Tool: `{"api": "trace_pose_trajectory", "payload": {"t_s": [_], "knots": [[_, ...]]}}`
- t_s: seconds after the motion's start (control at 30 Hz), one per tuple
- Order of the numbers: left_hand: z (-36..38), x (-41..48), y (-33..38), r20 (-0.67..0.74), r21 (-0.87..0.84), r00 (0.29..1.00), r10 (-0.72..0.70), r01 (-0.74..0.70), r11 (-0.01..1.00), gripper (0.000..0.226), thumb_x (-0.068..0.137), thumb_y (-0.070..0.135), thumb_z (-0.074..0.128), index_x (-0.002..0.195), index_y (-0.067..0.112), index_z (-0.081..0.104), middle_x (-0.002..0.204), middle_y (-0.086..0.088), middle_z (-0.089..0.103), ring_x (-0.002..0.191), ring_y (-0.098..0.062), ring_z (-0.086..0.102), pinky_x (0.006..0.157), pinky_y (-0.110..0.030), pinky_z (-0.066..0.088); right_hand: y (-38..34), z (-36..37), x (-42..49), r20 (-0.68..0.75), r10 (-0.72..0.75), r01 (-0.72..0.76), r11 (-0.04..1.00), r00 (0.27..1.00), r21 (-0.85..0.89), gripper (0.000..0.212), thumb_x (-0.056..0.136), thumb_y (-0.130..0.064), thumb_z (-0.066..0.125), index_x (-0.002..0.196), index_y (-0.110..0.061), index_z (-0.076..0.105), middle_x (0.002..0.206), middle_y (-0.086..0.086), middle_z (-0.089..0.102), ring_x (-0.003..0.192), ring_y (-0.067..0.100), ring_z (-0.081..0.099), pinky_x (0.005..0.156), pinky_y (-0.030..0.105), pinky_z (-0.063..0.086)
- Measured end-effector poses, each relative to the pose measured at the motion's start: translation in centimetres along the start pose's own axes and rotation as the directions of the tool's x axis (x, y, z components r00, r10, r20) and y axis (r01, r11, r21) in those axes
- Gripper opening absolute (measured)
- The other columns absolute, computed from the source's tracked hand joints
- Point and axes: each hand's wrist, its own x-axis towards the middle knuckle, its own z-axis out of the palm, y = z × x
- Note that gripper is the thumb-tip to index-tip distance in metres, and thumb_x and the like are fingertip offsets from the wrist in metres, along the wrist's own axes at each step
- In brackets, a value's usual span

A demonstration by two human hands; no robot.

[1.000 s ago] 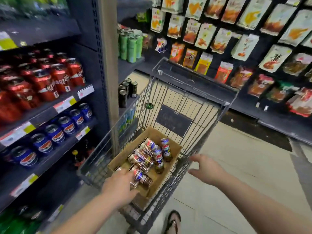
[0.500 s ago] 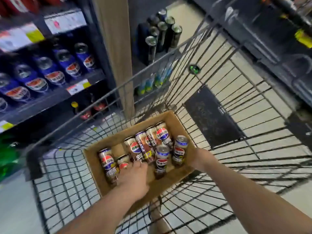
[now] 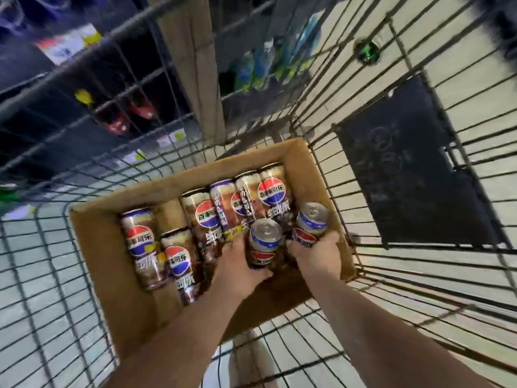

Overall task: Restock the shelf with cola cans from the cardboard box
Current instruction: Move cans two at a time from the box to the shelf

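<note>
L hand (image 3: 237,264) grips upright can (image 3: 265,236), R hand (image 3: 320,257) rightmost can (image 3: 311,221); shelf (image 3: 33,88) blurred thru cart (image 3: 414,175).

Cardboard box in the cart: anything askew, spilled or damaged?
No spill or damage shows. Most cola cans lie on their sides in the cardboard box in uneven rows; only the two gripped by the left hand and right hand stand upright.

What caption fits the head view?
Left hand holds the left can, right hand the right can, upright in the box.
</note>
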Motion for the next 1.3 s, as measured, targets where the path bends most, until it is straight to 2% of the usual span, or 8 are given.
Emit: {"api": "trace_pose_trajectory", "payload": {"t_s": [0.17,0.33,0.57,0.63,0.8,1.07,1.2,1.3], "knots": [[1.4,0.4,-0.2,-0.1,0.016,0.995,0.001,0.0,1.0,0.095,0.067,0.042,0.076,0.143,0.02,0.024,0.139,-0.007,0.032,0.131,-0.027,0.035,0.112,-0.038,0.03,0.4,1.6,0.2,-0.077,-0.05,0.052,0.999,0.996,0.012,0.065,0.077,-0.036,0.071,0.128,-0.014,0.035,0.13,0.011,0.049,0.113,0.032,0.056,0.095,0.042,0.045],[0.5,0.0,-0.6,-0.083,-0.126,0.996,-0.026,0.015,0.992,0.089,0.064,0.036,0.079,0.139,0.021,0.034,0.134,-0.004,0.039,0.127,-0.024,0.041,0.11,-0.038,0.034,0.7,0.8,0.4,0.01,-0.145,0.145,0.989,0.989,-0.008,0.069,0.071,-0.037,0.076,0.127,-0.015,0.043,0.127,0.008,0.051,0.116,0.024,0.052,0.102,0.036,0.039],[-6.1,-7.0,-0.9,-0.068,-0.449,0.997,-0.021,-0.012,0.894,0.059,0.067,0.021,0.08,0.114,0.026,0.045,0.1,0.009,0.061,0.101,-0.016,0.058,0.084,-0.03,0.05,-1.4,-4.6,-4.1,0.157,-0.289,0.267,0.952,0.945,0.147,0.053,0.069,-0.035,0.078,0.114,-0.027,0.05,0.089,-0.013,0.06,0.087,0.01,0.058,0.083,0.028,0.044],[-8.4,-10.0,-0.6,-0.089,-0.502,0.995,-0.035,-0.014,0.865,0.07,0.065,0.025,0.082,0.124,0.021,0.045,0.108,0.001,0.063,0.103,-0.02,0.059,0.094,-0.04,0.049,-2.5,-6.5,-6.2,0.169,-0.371,0.344,0.924,0.913,0.169,0.048,0.069,-0.035,0.077,0.108,-0.032,0.05,0.087,-0.016,0.06,0.088,0.01,0.06,0.085,0.03,0.046],[-13.2,-18.1,0.1,-0.169,-0.647,0.985,-0.029,-0.088,0.757,0.097,0.051,0.044,0.082,0.135,0.024,0.038,0.115,0.002,0.063,0.107,-0.02,0.059,0.101,-0.041,0.044,-6.1,-10.5,-13.2,0.213,-0.575,0.522,0.813,0.79,0.257,0.041,0.072,-0.032,0.076,0.1,-0.036,0.046,0.093,-0.013,0.062,0.091,0.012,0.061,0.083,0.035,0.05],[-18.6,-28.9,-2.3,-0.365,-0.838,0.93,-0.053,-0.303,0.455,0.033,0.073,0.022,0.074,0.097,0.036,0.057,0.097,-0.003,0.071,0.092,-0.025,0.068,0.088,-0.048,0.052,-11.8,-11.0,-25.6,0.301,-0.777,0.744,0.623,0.553,0.241,0.041,0.073,-0.032,0.076,0.103,-0.029,0.048,0.089,-0.011,0.061,0.086,0.013,0.059,0.08,0.029,0.044],[-21.4,-33.8,-5.6,-0.484,-0.844,0.866,-0.127,-0.425,0.326,0.047,0.065,0.023,0.074,0.108,0.02,0.057,0.09,-0.007,0.071,0.083,-0.026,0.067,0.085,-0.046,0.053,-14.4,-9.1,-33.0,0.348,-0.849,0.833,0.492,0.397,0.251,0.039,0.074,-0.029,0.075,0.102,-0.028,0.048,0.085,-0.014,0.058,0.081,0.01,0.057,0.075,0.026,0.04],[-23.4,-37.5,-9.5,-0.572,-0.813,0.801,-0.174,-0.527,0.246,0.027,0.079,0.01,0.068,0.101,0.018,0.055,0.084,-0.007,0.069,0.073,-0.021,0.065,0.073,-0.037,0.055,-15.4,-6.5,-38.7,0.405,-0.872,0.871,0.404,0.275,0.278,0.035,0.072,-0.028,0.077,0.098,-0.027,0.053,0.087,-0.009,0.065,0.079,0.006,0.06,0.07,0.027,0.045]]}}
